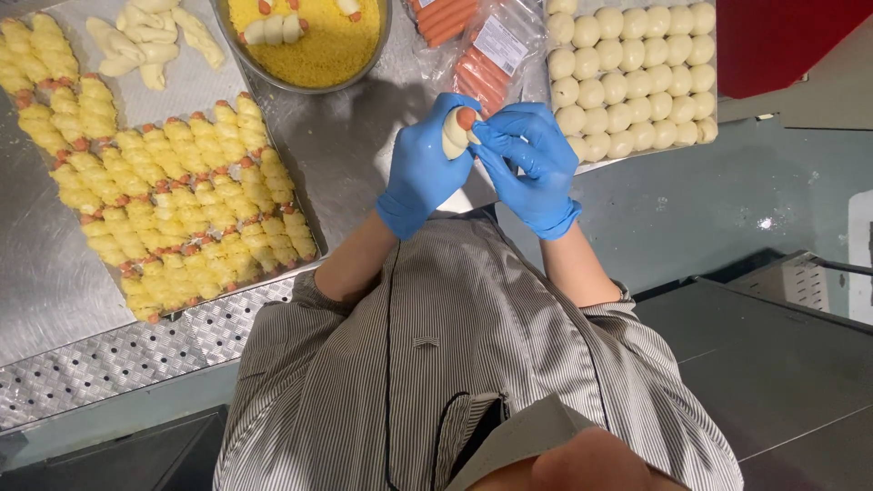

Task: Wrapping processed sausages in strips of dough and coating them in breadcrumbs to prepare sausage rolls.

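Both hands wear blue gloves and meet above the steel table (355,155). My left hand (420,173) is closed around a sausage partly wrapped in pale dough (455,132), with the sausage's red tip showing at the top. My right hand (529,164) pinches the same piece from the right, fingertips on the dough near the tip. Just beyond the hands lies a clear packet of sausages (482,59).
A tray of round dough balls (637,73) sits at the back right. A metal bowl of yellow crumbs (314,50) holds several wrapped pieces. At the left, several crumb-coated rolls (164,200) fill a tray, with plain wrapped ones (150,41) behind. A red object (782,36) stands far right.
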